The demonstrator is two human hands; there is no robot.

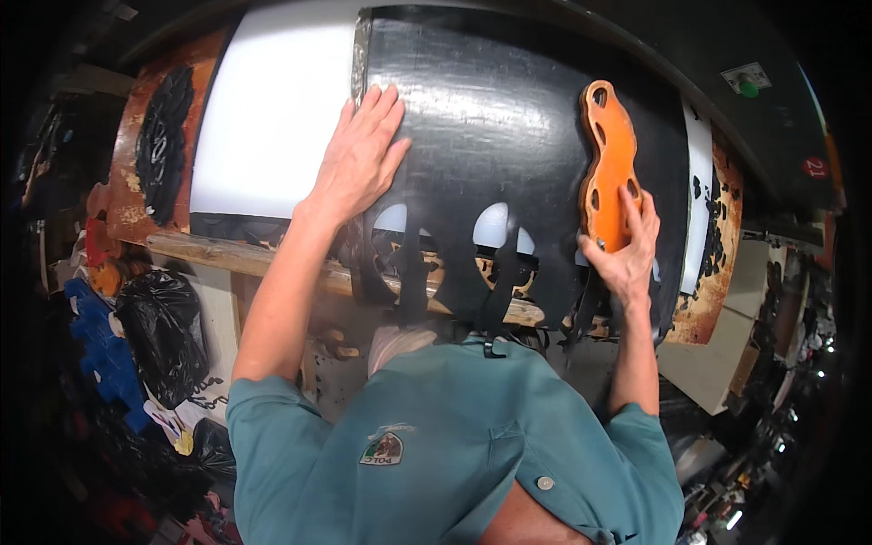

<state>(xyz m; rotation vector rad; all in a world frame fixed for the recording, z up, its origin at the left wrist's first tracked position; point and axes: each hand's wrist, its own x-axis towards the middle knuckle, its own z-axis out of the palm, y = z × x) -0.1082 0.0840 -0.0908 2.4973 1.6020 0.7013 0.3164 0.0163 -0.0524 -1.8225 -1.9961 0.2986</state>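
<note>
A glossy black sheet of material (490,118) lies over a white board (272,109). Rounded cut-outs and dangling strips (413,272) run along its near edge. My left hand (363,154) rests flat on the sheet's left edge, fingers stretched out and holding nothing. On the right part of the sheet lies an orange, wavy-edged cutting die (616,141) with several small holes through it. My right hand (629,250) grips the die's near end, thumb at its left side and fingers at its right. The palm hides part of the sheet's near right edge.
A dark machine beam with a green button (748,88) spans the far side. A wooden bar (209,252) borders the worn brown work surface (127,213). Black scraps (166,145) lie at the left. Below stand a black plastic bag (163,336) and a blue object (95,350).
</note>
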